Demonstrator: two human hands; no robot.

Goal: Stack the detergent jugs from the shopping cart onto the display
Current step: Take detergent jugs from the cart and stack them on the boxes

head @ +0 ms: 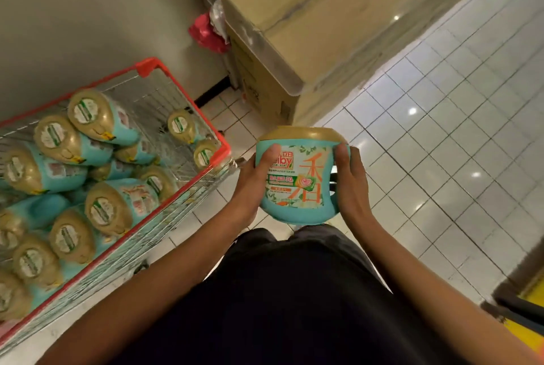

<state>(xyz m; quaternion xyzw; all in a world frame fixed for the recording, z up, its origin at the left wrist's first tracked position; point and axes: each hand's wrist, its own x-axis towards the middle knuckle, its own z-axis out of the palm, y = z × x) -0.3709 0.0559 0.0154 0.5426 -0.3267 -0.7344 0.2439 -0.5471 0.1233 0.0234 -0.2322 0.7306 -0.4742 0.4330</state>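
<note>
I hold one teal detergent jug (298, 185) with a gold lid upright in front of my body, above the tiled floor. My left hand (253, 185) grips its left side, thumb across the label. My right hand (351, 185) grips its right side. To my left stands the red-rimmed wire shopping cart (188, 99), with several more teal jugs (97, 120) lying on their sides in it, gold lids facing up. No display shelf is recognisable in view.
A large cardboard box (294, 29) stands ahead against the wall, with a red plastic bag (206, 35) wedged beside it. White tiled floor (441, 143) spreads to the right. A yellow and dark object (527, 326) sits at the lower right edge.
</note>
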